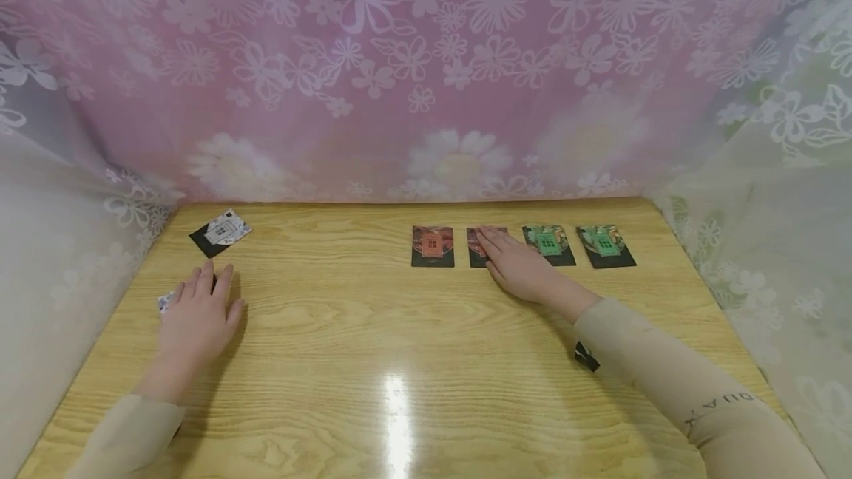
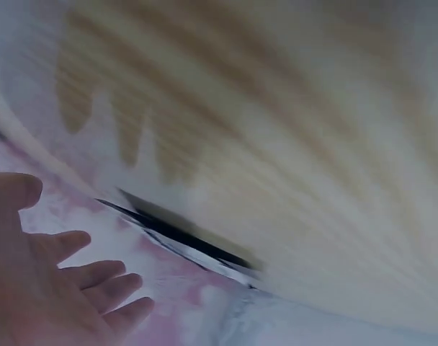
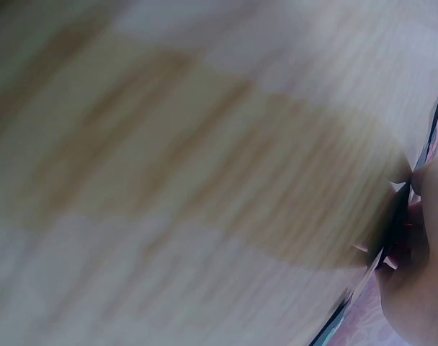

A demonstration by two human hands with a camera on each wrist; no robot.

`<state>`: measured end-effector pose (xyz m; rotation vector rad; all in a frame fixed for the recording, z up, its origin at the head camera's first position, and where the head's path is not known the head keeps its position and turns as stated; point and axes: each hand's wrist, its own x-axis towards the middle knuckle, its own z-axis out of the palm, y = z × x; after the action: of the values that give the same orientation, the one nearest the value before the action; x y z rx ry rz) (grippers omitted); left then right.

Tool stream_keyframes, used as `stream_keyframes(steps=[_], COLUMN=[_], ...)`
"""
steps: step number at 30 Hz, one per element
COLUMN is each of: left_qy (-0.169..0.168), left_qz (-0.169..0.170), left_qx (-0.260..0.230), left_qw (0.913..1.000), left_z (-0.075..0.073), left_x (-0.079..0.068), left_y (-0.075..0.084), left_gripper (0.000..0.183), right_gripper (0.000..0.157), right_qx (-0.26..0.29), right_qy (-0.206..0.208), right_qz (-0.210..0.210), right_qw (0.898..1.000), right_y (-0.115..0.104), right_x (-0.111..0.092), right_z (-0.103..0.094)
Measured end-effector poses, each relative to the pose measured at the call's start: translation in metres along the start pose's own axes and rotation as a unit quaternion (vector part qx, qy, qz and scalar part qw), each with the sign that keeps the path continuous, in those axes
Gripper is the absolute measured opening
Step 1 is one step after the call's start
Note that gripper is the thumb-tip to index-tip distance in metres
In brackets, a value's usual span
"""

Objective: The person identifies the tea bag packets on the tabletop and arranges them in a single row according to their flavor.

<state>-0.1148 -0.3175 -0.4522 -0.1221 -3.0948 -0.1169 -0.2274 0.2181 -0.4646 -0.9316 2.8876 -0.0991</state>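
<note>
My right hand (image 1: pixel 515 265) lies with outstretched fingers over a red-and-black flat packet (image 1: pixel 473 246), hiding most of it. To its left is a matching red packet (image 1: pixel 433 245); to its right are two green-and-black packets (image 1: pixel 549 244) (image 1: pixel 606 245). In the right wrist view the fingertips (image 3: pixel 418 182) touch the packet's edge. My left hand (image 1: pixel 198 313) is spread over a white-and-black packet, of which a patterned corner (image 1: pixel 163 304) shows. Another white-and-black packet (image 1: pixel 222 232) lies tilted beyond its fingertips. The left wrist view shows the left hand (image 2: pixel 68 267) with separated fingers, holding nothing.
The wooden table (image 1: pixel 373 331) reaches back to a pink flowered curtain (image 1: pixel 399 80). Pale sheer curtains hang at the left (image 1: pixel 60 242) and right (image 1: pixel 765 242) sides. A small black-and-white object (image 1: pixel 586 357) is partly hidden under the right sleeve.
</note>
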Motion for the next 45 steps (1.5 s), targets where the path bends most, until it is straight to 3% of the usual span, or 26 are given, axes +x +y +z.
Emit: stream_keyframes(steps=[8, 15, 30, 45], left_qy=[-0.022, -0.055, -0.097, -0.099], left_qz=[-0.021, -0.029, -0.004, 0.104], left_qx=[0.023, 0.031, 0.013, -0.003], left_qw=[0.9993, 0.9976, 0.9952, 0.9896], left_z=[0.009, 0.009, 0.011, 0.014], left_x=[-0.013, -0.014, 0.001, 0.033], left_y=[-0.026, -0.032, -0.019, 0.012], left_gripper=[0.068, 0.068, 0.076, 0.077], right_gripper=[0.062, 0.062, 0.062, 0.062], right_qx=[-0.002, 0.003, 0.005, 0.004], right_qy=[-0.005, -0.002, -0.003, 0.0], right_qz=[-0.002, 0.0, 0.006, 0.002], right_qw=[1.0, 1.0, 1.0, 1.0], right_y=[-0.002, -0.003, -0.005, -0.002], right_x=[-0.001, 0.0, -0.001, 0.0], right_z=[0.001, 0.001, -0.002, 0.0])
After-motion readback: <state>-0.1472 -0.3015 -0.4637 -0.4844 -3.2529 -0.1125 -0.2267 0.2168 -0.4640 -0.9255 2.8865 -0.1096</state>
